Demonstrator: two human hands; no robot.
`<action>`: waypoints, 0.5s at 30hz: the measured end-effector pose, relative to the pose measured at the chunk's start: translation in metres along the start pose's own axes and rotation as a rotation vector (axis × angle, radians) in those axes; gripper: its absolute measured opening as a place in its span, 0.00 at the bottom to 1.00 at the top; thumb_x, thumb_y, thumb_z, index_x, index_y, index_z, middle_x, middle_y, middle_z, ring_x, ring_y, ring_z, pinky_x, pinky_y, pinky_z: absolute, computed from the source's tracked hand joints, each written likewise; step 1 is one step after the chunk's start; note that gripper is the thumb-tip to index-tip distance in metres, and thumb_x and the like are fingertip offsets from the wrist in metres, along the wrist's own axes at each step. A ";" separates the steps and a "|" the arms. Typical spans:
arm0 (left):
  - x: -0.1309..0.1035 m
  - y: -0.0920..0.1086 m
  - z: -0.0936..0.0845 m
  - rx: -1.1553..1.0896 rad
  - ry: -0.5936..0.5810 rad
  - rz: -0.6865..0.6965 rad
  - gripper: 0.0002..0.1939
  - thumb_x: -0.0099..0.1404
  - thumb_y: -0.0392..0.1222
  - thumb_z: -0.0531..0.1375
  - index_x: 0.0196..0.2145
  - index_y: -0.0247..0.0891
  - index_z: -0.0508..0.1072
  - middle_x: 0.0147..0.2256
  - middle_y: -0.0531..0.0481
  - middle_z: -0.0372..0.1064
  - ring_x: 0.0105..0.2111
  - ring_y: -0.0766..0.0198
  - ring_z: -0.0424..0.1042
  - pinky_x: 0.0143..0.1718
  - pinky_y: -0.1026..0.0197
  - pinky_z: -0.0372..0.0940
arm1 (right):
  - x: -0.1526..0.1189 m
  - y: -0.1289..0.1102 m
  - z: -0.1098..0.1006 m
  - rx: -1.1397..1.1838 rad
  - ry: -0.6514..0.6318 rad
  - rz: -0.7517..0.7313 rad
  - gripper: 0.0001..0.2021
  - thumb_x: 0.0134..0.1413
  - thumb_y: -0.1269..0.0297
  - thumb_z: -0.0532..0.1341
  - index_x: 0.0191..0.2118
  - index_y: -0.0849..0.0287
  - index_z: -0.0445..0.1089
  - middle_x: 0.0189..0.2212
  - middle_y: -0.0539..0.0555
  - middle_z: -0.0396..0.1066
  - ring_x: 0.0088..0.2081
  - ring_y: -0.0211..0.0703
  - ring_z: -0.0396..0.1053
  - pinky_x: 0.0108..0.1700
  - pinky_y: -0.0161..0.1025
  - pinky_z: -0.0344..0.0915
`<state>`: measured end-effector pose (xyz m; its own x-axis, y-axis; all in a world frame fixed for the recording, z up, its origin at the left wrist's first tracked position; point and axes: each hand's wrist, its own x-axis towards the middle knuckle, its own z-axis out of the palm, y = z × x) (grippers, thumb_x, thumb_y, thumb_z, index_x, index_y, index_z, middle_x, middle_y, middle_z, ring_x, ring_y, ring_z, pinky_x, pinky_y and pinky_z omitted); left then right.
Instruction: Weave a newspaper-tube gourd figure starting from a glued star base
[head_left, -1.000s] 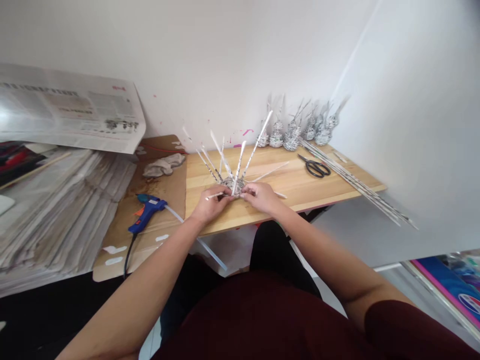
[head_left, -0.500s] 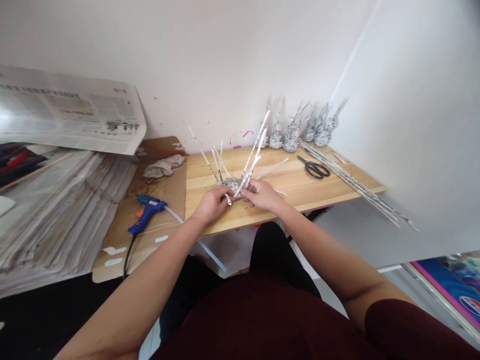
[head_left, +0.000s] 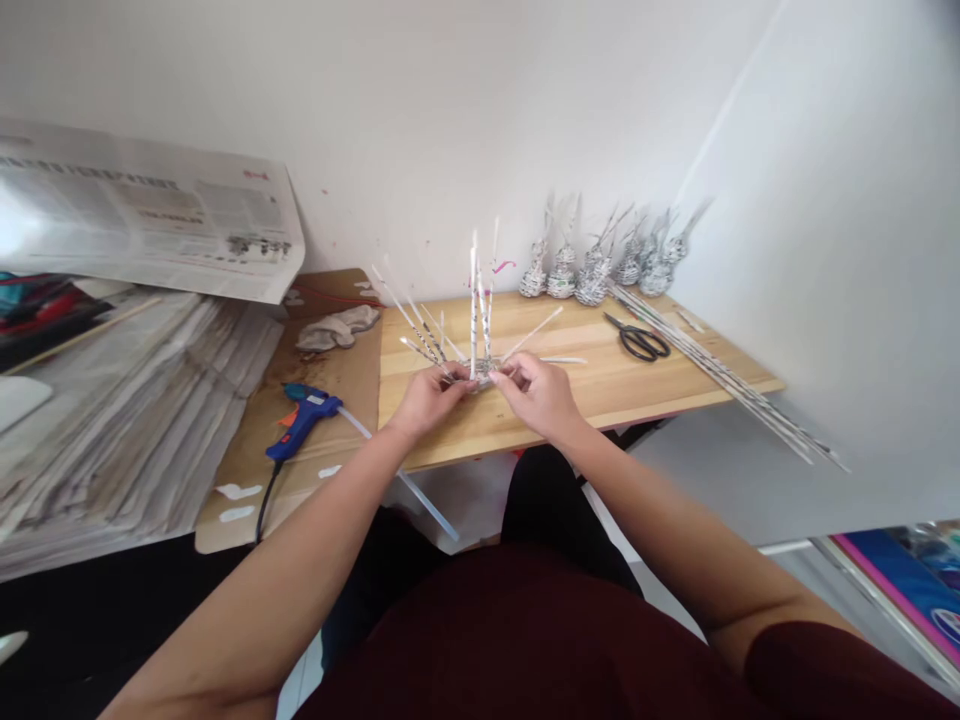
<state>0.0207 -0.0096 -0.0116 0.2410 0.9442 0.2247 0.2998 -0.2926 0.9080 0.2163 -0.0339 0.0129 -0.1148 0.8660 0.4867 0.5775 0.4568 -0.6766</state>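
Observation:
A small piece woven from rolled newspaper [head_left: 484, 368] lies near the front edge of the wooden table, with several paper sticks standing up and fanning out from it. My left hand [head_left: 433, 398] pinches its left side, thumb and fingers closed at the base of the upright sticks. On the right side, my right hand [head_left: 538, 392] has thumb and index finger pressed together at the rim. The fingertips of both hands partly hide the weave.
Black scissors [head_left: 637, 338] and long paper sticks [head_left: 720, 372] lie on the right of the table [head_left: 600, 390]. Several woven gourd shapes [head_left: 592, 278] stand by the wall. To the left are a blue glue gun [head_left: 304, 420], gloves [head_left: 337, 328] and stacked newspapers [head_left: 150, 420].
The woven piece has turned, so its sticks now point in other directions. Both hands have shifted their grip on it, and the camera view has moved slightly.

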 end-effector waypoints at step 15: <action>-0.004 0.013 -0.009 0.005 -0.113 -0.075 0.11 0.55 0.46 0.64 0.32 0.36 0.76 0.24 0.51 0.74 0.24 0.63 0.74 0.30 0.62 0.69 | 0.015 -0.014 0.012 0.157 -0.208 0.015 0.10 0.59 0.57 0.58 0.30 0.57 0.68 0.23 0.47 0.69 0.25 0.36 0.67 0.30 0.32 0.59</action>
<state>0.0156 -0.0160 0.0022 0.3203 0.9404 0.1145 0.3257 -0.2228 0.9188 0.1967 -0.0246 0.0228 -0.2805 0.8888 0.3625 0.4501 0.4554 -0.7682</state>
